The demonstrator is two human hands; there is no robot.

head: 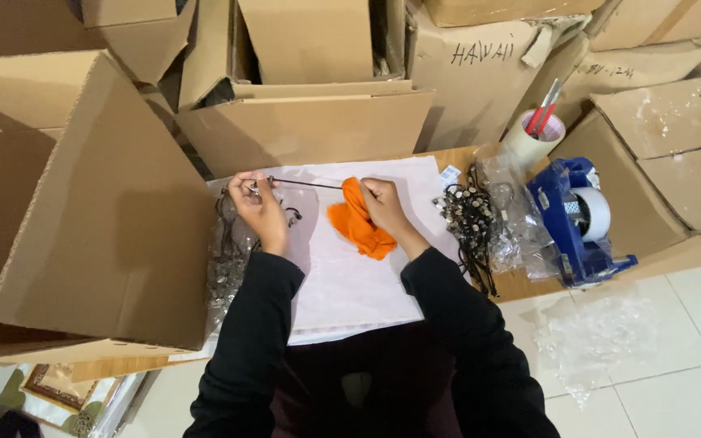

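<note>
Fingers of the left hand [260, 207] pinch one end of a thin dark cord [306, 184]; the right hand [383, 203] grips a bunched orange cloth [356, 221] at its other end, above white paper [350, 284] on the counter [456, 156]. One strand in hand; tangled dark beaded cords [472, 219] lie heaped to the right, apparently untouched.

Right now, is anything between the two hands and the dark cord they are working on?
Nothing visible. The left hand pinches one end of the dark cord directly. The right hand grips the other end through an orange cloth, which wraps the cord there. The stretch between them hangs free above the white paper.
</note>
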